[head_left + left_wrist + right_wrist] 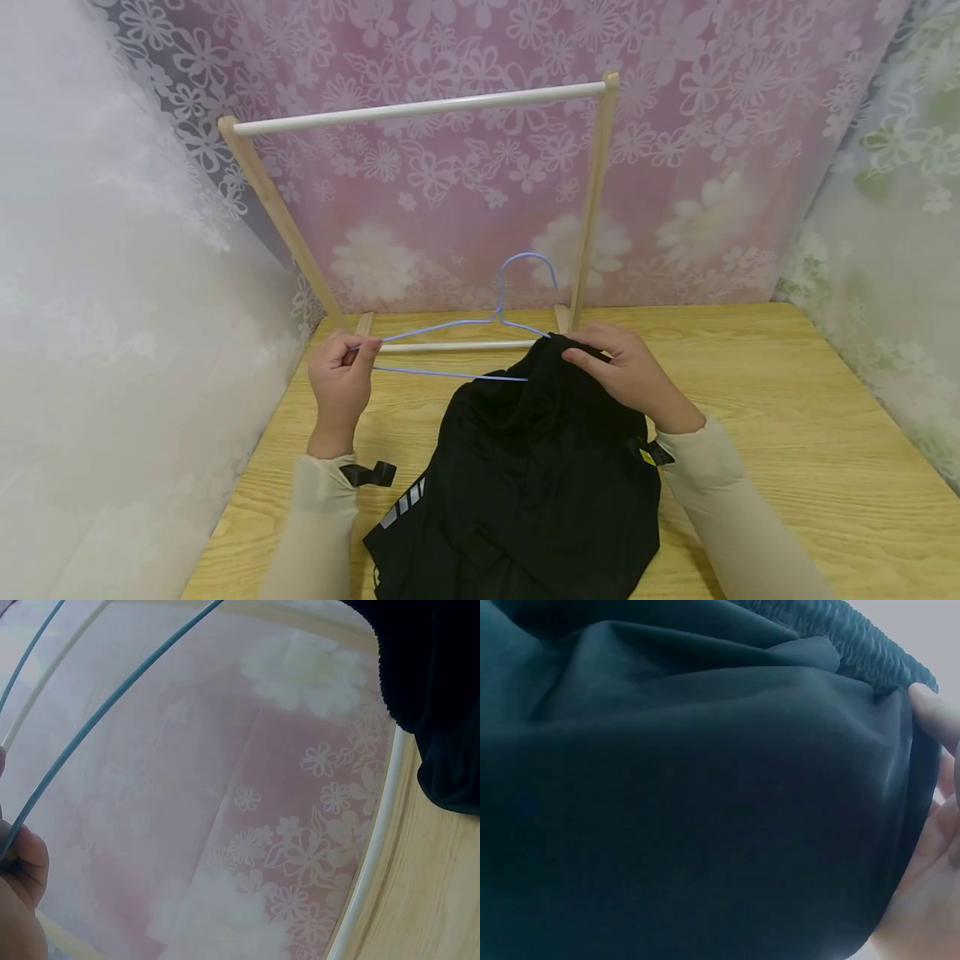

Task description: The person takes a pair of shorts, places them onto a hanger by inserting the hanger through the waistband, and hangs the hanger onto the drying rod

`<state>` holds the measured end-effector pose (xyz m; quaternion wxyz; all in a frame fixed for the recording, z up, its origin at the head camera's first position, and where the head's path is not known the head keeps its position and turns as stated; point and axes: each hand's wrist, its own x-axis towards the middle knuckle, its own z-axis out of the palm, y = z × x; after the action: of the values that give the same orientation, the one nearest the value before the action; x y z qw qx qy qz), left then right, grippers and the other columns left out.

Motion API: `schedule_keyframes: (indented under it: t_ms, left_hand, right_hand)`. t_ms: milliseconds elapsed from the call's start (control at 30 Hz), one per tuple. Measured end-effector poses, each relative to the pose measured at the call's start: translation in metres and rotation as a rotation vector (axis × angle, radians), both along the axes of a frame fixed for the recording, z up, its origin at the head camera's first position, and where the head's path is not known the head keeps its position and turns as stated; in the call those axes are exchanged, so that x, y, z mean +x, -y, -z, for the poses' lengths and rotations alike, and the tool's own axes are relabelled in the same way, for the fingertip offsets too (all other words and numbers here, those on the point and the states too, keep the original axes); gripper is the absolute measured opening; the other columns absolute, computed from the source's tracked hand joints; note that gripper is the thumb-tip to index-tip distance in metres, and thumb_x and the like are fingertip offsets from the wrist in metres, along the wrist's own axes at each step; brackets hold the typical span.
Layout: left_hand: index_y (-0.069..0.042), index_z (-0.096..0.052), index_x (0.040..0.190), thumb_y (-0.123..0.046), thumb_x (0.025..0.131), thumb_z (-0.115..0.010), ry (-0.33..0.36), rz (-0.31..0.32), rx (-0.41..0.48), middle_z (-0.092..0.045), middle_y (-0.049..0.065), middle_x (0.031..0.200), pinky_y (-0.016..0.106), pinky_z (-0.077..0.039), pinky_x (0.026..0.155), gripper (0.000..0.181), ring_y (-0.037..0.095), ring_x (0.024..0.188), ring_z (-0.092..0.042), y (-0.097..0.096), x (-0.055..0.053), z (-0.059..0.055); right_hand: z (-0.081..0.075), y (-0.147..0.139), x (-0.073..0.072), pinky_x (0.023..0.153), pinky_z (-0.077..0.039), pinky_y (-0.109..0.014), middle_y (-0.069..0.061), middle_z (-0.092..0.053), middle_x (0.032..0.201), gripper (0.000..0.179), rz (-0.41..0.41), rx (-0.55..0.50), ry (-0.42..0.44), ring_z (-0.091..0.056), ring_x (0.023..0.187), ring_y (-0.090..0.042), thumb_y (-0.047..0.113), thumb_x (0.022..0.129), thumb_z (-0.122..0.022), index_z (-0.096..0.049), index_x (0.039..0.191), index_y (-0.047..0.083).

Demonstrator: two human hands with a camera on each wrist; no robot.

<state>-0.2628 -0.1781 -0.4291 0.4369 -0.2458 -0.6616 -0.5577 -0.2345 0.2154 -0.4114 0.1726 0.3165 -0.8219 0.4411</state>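
A light blue wire hanger (450, 323) stands hook-up over the table, its left corner gripped between the thumb and curled fingers of my left hand (341, 379). Black shorts (517, 483) with grey-white stripes near the lower left hang and spread towards me. The right end of the hanger disappears into their top opening and is hidden there. At the upper right edge, my right hand (630, 371) pinches the cloth, thumb on the near side. In the right wrist view, the gathered elastic waistband (855, 641) runs up to that thumb.
Behind the hands stands a rack with wooden posts (592, 200) and a white top rail (420, 109). A white lower bar (457, 346) sits near the wooden table (810, 433). Flowered cloth (465, 183) covers the back, with pale cloth on both sides.
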Motion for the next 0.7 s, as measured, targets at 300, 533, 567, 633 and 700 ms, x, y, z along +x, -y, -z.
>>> schedule_keyframes:
  t_ms: [300, 533, 567, 633, 700]
  left_hand:
    - [0.0, -0.07, 0.073, -0.044, 0.093, -0.075, 0.007, 0.045, -0.052, -0.035, 0.003, 0.056, 0.02, -0.025, 0.05, 0.049, 0.005, 0.05, -0.03, -0.014, 0.001, 0.001]
    - [0.003, -0.065, 0.073, -0.035, 0.098, -0.072, 0.055, 0.107, -0.104, -0.035, 0.006, 0.058, 0.019, -0.025, 0.049, 0.046, 0.005, 0.051, -0.029, -0.023, 0.004, 0.005]
    - [0.003, -0.064, 0.074, -0.035, 0.098, -0.071, 0.06, 0.113, -0.117, -0.035, 0.006, 0.059, 0.02, -0.026, 0.049, 0.046, 0.006, 0.051, -0.03, -0.024, 0.005, 0.004]
    - [0.003, -0.064, 0.075, -0.035, 0.099, -0.069, 0.075, 0.125, -0.142, -0.036, 0.006, 0.06, 0.021, -0.026, 0.05, 0.045, 0.007, 0.051, -0.03, -0.028, 0.009, 0.0]
    - [0.002, -0.065, 0.077, -0.031, 0.101, -0.068, 0.095, 0.141, -0.175, -0.038, 0.006, 0.061, 0.021, -0.028, 0.05, 0.041, 0.008, 0.051, -0.032, -0.031, 0.013, -0.005]
  right_hand:
    - [-0.001, 0.003, 0.004, 0.088, -0.051, -0.022, 0.004, -0.074, 0.111, 0.022, 0.0, -0.009, 0.022, -0.068, 0.101, -0.009, 0.006, 0.102, -0.065, -0.076, 0.118, 0.015]
    - [0.0, 0.007, 0.006, 0.089, -0.05, -0.02, 0.0, -0.074, 0.11, 0.023, 0.022, -0.036, -0.01, -0.067, 0.1, -0.01, 0.003, 0.1, -0.066, -0.076, 0.118, 0.013]
    - [0.0, 0.007, 0.007, 0.09, -0.049, -0.019, 0.0, -0.074, 0.11, 0.024, 0.027, -0.042, -0.019, -0.067, 0.1, -0.01, 0.001, 0.099, -0.066, -0.076, 0.119, 0.012]
    - [0.0, 0.008, 0.007, 0.09, -0.049, -0.018, 0.0, -0.074, 0.109, 0.025, 0.037, -0.053, -0.037, -0.067, 0.099, -0.009, 0.0, 0.098, -0.067, -0.076, 0.118, 0.011]
    - [-0.001, 0.01, 0.008, 0.09, -0.048, -0.018, -0.001, -0.074, 0.108, 0.025, 0.038, -0.061, -0.05, -0.067, 0.098, -0.009, -0.001, 0.098, -0.067, -0.076, 0.117, 0.011]
